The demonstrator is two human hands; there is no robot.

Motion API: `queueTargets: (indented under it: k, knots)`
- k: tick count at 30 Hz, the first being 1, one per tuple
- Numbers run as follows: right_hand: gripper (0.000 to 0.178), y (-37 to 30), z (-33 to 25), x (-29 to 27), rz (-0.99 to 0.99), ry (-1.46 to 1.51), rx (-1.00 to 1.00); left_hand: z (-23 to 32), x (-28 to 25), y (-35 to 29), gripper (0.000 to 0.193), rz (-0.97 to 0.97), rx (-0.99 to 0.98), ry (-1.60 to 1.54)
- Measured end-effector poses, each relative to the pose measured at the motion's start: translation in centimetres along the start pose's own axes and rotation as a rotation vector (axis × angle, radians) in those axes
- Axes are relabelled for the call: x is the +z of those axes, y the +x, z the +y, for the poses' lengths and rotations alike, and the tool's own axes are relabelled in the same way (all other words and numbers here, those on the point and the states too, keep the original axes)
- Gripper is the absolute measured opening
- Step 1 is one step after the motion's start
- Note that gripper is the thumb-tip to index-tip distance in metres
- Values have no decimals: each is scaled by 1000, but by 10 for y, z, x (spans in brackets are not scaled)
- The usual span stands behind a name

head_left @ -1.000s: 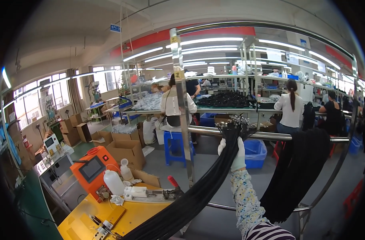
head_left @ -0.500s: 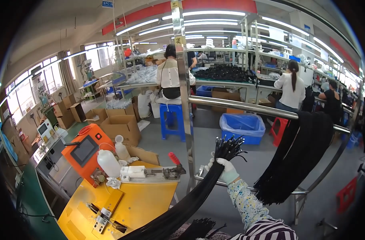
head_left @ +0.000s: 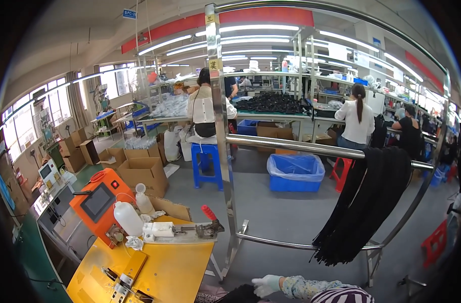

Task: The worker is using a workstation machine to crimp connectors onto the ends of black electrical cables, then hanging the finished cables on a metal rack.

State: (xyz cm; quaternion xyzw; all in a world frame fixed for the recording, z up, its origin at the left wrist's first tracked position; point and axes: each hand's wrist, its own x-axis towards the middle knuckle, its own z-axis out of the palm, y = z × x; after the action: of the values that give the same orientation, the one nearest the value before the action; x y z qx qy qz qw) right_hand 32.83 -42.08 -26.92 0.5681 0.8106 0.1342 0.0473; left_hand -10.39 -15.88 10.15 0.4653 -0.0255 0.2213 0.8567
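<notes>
My right hand (head_left: 267,286), in a white glove and a floral sleeve, is low at the front edge of the view. Its fingers are curled against a dark bundle of black cords (head_left: 239,294), most of which is cut off by the lower edge. My left hand is out of view. More black cords (head_left: 368,202) hang in a thick bunch over the upper rail of the metal rack (head_left: 296,145).
A yellow worktable (head_left: 182,262) at left carries a red-handled clamp (head_left: 208,214), a white bottle (head_left: 128,218) and an orange machine (head_left: 100,204). Beyond the rack are a blue bin (head_left: 296,182), a blue stool (head_left: 207,169) and several seated people. A cardboard box (head_left: 144,177) stands behind the table.
My right hand has dropped from beside the rack to the lower edge. The long bundle of cords it held upright has come down, mostly out of view. The view has shifted slightly.
</notes>
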Motion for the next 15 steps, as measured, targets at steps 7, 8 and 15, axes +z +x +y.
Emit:
queueTargets:
  k: [7,8,15]
  knots:
    - [47,79,-13,-191,558,880,776,4,45,40,26,205,-91,-202]
    - [47,95,-16,-218,558,884,760,5,50,42,26,237,-83,-193]
    - [44,105,-14,-254,756,824,603,-1,67,104,19,280,-67,-244]
